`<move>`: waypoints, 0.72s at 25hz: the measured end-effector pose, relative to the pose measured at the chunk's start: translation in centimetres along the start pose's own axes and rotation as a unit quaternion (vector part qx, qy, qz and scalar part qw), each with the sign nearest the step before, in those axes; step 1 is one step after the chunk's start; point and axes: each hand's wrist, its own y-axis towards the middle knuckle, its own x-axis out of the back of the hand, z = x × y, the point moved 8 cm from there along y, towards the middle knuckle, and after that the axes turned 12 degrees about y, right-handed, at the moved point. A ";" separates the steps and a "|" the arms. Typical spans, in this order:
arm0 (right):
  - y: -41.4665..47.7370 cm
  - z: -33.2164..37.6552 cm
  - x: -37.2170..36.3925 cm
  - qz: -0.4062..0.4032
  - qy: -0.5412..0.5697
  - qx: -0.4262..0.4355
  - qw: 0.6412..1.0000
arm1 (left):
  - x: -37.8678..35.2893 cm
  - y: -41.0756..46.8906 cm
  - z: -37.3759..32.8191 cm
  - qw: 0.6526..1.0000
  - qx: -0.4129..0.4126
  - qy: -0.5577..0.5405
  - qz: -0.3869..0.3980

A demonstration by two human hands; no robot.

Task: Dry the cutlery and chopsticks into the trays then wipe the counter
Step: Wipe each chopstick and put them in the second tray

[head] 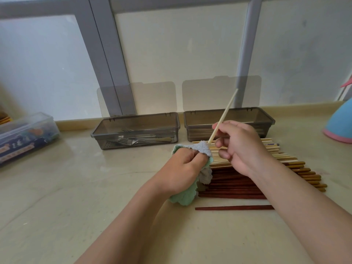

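Pale thin bamboo chopstick (227, 108): light, stiff, likely slick. Right hand (241, 147) fingers pinch its shaft; left hand (181, 169) fingers clamp green-grey terry cloth (183, 200) round its lower end. Tip points 1 o'clock, above desk (95, 187).

Frosted window (181, 54) w/ grey frame (106, 54) behind glossy beige counter (57, 187)

The left forearm (123, 221) and right forearm (297, 197) are bare along their visible length. The left hand (182, 168) and right hand (242, 147) are bare too.
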 end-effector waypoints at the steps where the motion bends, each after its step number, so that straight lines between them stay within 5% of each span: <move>1: 0.1 0.0 0.3 -0.015 0.010 -0.006 1.000 | 0.1 0.0 -0.1 1.000 0.001 0.002 -0.006; 8: 2.5 2.8 2.6 -0.106 0.135 0.025 0.985 | 1.3 0.1 1.4 0.998 0.030 -0.025 -0.051; 12: 5.1 6.9 1.8 -0.096 -0.059 0.156 0.981 | 2.7 0.2 2.6 0.988 0.062 -0.070 -0.123; 15: 6.5 8.6 0.0 -0.080 -0.325 0.261 0.906 | 2.8 0.2 3.1 0.982 0.082 -0.094 -0.144; 18: 7.9 6.9 -0.6 -0.040 -0.596 0.218 0.772 | 2.9 0.3 3.5 0.980 0.088 -0.096 -0.152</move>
